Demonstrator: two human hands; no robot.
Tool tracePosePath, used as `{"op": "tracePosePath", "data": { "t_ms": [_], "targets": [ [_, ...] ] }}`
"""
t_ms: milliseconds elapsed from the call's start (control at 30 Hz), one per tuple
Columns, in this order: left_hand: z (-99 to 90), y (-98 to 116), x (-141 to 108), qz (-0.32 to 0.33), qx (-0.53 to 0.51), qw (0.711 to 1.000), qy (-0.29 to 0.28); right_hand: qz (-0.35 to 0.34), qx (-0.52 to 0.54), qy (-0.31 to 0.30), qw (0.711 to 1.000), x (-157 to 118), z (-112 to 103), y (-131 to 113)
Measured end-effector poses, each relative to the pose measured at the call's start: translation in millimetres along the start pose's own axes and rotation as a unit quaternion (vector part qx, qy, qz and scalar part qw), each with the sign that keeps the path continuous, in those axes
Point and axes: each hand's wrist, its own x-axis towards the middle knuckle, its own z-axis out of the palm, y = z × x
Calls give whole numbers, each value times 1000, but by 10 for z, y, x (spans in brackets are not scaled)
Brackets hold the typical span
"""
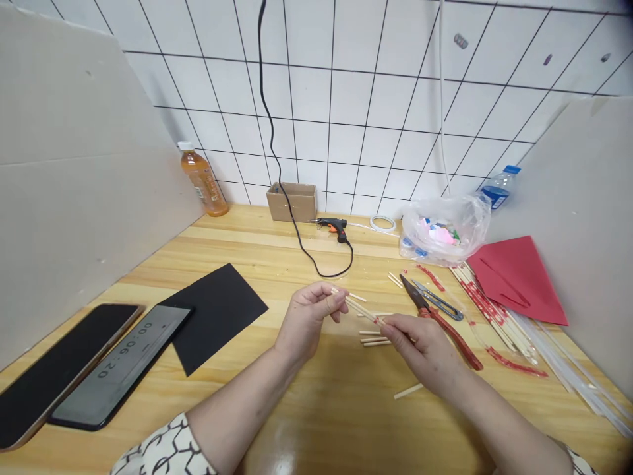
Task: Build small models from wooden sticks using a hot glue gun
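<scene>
Between my two hands runs a pair of thin wooden chopsticks (362,309) with small red marks toward the right. My left hand (307,318) pinches their left end between thumb and fingers. My right hand (426,348) is closed round the other end, which its fingers hide. Beneath and beyond them lie several short cut stick pieces (374,341), with another piece (408,391) below my right hand. Pliers with red handles (457,343) lie open-jawed just beyond my right hand, beside small thread snips (438,300).
Left are a black sheet (222,316), a phone showing a timer (123,369) and another dark phone (64,369). A glue gun (333,225), cardboard box (291,201) and orange drink bottle (202,181) stand behind. Right are a plastic bag (445,227), red sheets (524,277) and bundled chopsticks (494,310).
</scene>
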Motion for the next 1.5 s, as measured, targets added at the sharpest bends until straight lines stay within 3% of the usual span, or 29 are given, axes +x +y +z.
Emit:
{"op": "tracePosePath", "data": {
  "t_ms": [133, 800, 1000, 1100, 1167, 1267, 1400, 1500],
  "targets": [
    [-52, 37, 50, 12, -9, 1000, 24, 4, -19, 3, 1000, 4, -53, 32],
    [-66, 22, 88, 11, -9, 999, 44, 17, -19, -40, 999, 37, -340, 293],
    [-38, -7, 71, 7, -13, 999, 51, 94, 42, -51, 993, 3, -424, 220],
    [-74, 60, 109, 6, -27, 997, 73, 137, 36, -74, 987, -25, -458, 298],
    [-133, 142, 162, 26, -50, 991, 118, 143, -7, -51, 988, -32, -503, 434],
    [-220, 238, 237, 70, -85, 979, 173, 179, -90, 38, 979, -27, -599, 687],
    [-240, 207, 262, 42, -80, 985, 144, 243, -206, 135, 938, -17, -689, 923],
    [-221, 147, 246, 28, -80, 987, 138, 282, -275, 154, 906, -4, -686, 1008]
  ]
}}
